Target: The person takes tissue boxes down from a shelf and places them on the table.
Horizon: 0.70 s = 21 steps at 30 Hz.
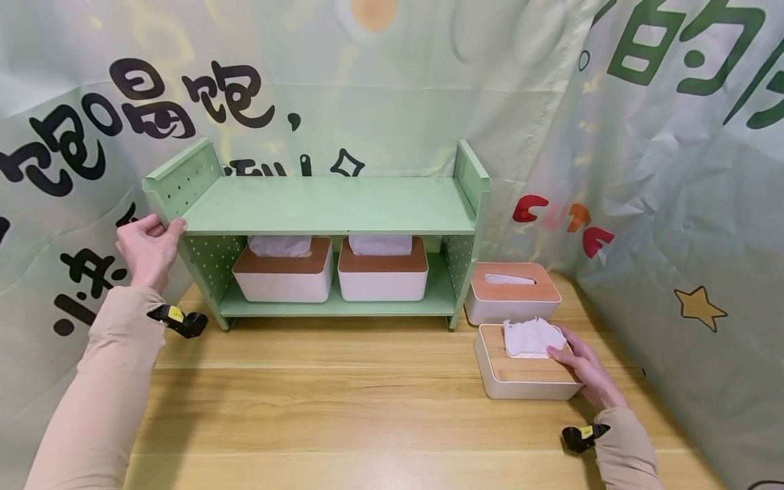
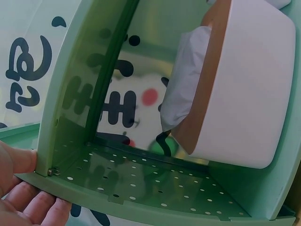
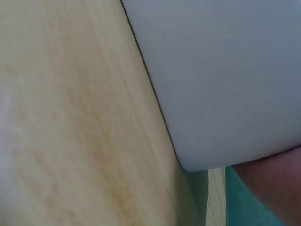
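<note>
My left hand [image 1: 147,248] grips the left side panel of a green two-tier shelf [image 1: 331,204]. In the left wrist view, its thumb [image 2: 21,160] lies on one side of the panel's edge and its fingers [image 2: 37,207] on the other. At the right, my right hand [image 1: 584,364] holds the right end of a white tissue box [image 1: 533,390] with a wooden lid, thumb over the lid. A tissue [image 1: 533,338] sticks up from its slot. The right wrist view shows mostly the box's pale wall [image 3: 225,84], with part of the hand [image 3: 277,183] at its corner.
Two similar tissue boxes [image 1: 282,286] [image 1: 382,286] stand on the lower shelf, tissues reaching the board above. Another tissue box [image 1: 514,309] stands behind the held one, beside the shelf. Printed cloth [image 1: 661,204] hangs behind and to the right of the wooden table [image 1: 318,408].
</note>
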Motion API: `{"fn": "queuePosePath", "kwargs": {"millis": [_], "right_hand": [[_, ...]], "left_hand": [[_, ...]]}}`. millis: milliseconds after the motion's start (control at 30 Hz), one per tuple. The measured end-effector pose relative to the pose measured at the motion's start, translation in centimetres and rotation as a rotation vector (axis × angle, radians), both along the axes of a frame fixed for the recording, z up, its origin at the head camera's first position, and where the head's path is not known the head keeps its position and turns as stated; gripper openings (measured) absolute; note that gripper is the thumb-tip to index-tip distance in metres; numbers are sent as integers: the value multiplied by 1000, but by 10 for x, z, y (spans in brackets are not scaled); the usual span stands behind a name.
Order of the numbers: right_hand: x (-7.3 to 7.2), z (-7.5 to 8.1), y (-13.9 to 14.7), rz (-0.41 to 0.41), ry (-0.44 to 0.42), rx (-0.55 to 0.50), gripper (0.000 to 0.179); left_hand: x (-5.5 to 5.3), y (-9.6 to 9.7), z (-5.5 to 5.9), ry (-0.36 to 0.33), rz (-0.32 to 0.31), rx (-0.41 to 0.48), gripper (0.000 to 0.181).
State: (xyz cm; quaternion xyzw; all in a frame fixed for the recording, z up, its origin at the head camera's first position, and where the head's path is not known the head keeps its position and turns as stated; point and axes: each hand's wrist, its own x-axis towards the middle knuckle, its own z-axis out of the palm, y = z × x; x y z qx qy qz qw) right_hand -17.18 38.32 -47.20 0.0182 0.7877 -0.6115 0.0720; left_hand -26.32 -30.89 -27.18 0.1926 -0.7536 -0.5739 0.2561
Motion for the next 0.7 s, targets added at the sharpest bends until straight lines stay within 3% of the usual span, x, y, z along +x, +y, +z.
{"fn": "queuePosePath", "kwargs": {"millis": [700], "right_hand": [[1, 0, -1, -16, -1, 17, 81]], "left_hand": [[0, 3, 2, -110, 45, -39, 54]]}}
